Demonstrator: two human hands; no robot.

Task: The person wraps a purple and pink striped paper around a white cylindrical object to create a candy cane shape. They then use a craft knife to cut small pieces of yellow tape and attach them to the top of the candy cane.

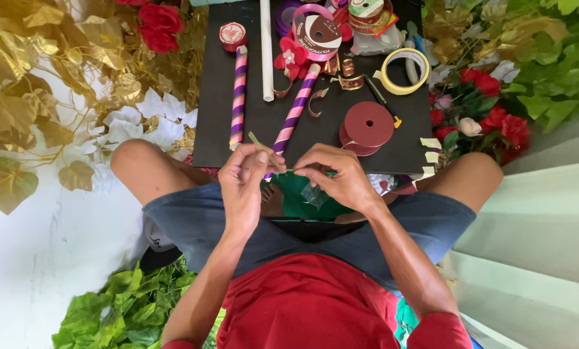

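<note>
Left hand and right hand pinch a thin, pale gold strip.

Glossy ribbon wraps the purple-and-white striped sticks; the black board looks matt, the gold leaves shiny metallic.

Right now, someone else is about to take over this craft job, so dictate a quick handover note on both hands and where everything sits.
Left hand: pinching a thin pale stick that angles up to the left.
Right hand: fingertips pinched at the stick's lower end, meeting the left hand.
On the black board: two purple-and-pink striped wrapped rods, a plain white rod, dark red ribbon discs, a yellow tape roll, and cut tape strips along the right edge.
Done: two rods wrapped.
Left: white rod is bare; thin stick looks unwrapped.
</note>
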